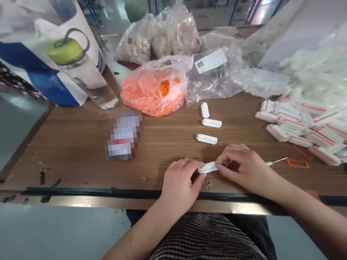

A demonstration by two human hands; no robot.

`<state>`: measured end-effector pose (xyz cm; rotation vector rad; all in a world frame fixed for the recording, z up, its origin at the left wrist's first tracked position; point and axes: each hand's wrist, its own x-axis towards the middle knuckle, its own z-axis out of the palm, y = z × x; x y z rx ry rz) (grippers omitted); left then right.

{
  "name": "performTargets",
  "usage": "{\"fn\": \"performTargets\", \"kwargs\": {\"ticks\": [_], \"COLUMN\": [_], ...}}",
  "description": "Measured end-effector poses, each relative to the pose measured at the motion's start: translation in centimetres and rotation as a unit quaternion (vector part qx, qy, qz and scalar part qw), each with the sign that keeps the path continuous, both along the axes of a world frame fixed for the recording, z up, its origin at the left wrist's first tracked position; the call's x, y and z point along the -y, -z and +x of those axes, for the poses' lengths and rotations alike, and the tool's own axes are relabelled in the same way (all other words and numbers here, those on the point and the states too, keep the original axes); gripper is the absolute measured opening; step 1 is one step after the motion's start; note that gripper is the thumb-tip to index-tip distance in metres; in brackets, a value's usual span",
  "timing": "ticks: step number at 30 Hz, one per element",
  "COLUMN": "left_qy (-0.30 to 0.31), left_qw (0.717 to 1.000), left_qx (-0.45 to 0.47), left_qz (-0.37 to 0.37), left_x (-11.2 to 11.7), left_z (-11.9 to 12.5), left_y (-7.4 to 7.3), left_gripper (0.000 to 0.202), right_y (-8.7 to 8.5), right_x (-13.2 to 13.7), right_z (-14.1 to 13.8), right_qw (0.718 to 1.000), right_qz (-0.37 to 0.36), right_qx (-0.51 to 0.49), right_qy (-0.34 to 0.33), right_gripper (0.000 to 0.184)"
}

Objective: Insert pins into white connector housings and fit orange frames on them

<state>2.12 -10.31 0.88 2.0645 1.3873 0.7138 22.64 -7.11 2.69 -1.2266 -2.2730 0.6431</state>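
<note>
My left hand (181, 183) and my right hand (242, 168) meet near the table's front edge, and their fingers pinch the two ends of a small white plastic piece (207, 168). Farther up the wooden table (70, 158) lie several similar white pieces, one of them (206, 138) closest to my hands. To the right of my right hand rests a thin tool with a green handle (274, 162), untouched. Beside it lie thin orange rectangular frames (297, 163). My fingers hide part of the held piece.
A heap of white pieces with orange-red edges (311, 131) fills the right of the table. Plastic bags (156, 88) of orange and white parts stand behind, with a water bottle (78, 65) and a blurred packet (123, 135) to the left.
</note>
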Motion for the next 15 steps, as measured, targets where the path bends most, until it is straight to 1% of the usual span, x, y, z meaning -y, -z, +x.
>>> {"fn": "performTargets", "kwargs": {"ticks": [3,6,11,13,15], "left_qy": [-0.002,-0.002,0.002,0.001,0.001], "left_qw": [1.000,1.000,1.000,1.000,1.000], "left_qx": [-0.002,-0.003,-0.004,-0.005,-0.007], "left_qz": [0.001,0.001,-0.005,-0.005,-0.003], "left_x": [0.0,0.0,-0.1,-0.1,-0.1], "left_z": [0.0,0.0,0.0,0.0,0.0], "left_y": [0.0,-0.1,-0.3,-0.3,-0.2], "left_gripper": [0.012,0.011,0.013,0.014,0.013], "right_y": [-0.1,-0.2,0.0,0.1,0.1], "right_x": [0.2,0.6,1.6,1.9,2.0], "right_z": [-0.1,-0.2,-0.6,-0.7,-0.7], "right_qw": [0.999,0.993,0.967,0.962,0.966], "right_qz": [0.043,0.104,0.231,0.250,0.239], "right_qx": [0.027,0.054,0.100,0.104,0.099], "right_qy": [-0.003,-0.011,-0.031,-0.032,-0.029], "right_gripper": [0.018,0.019,0.018,0.016,0.016]}}
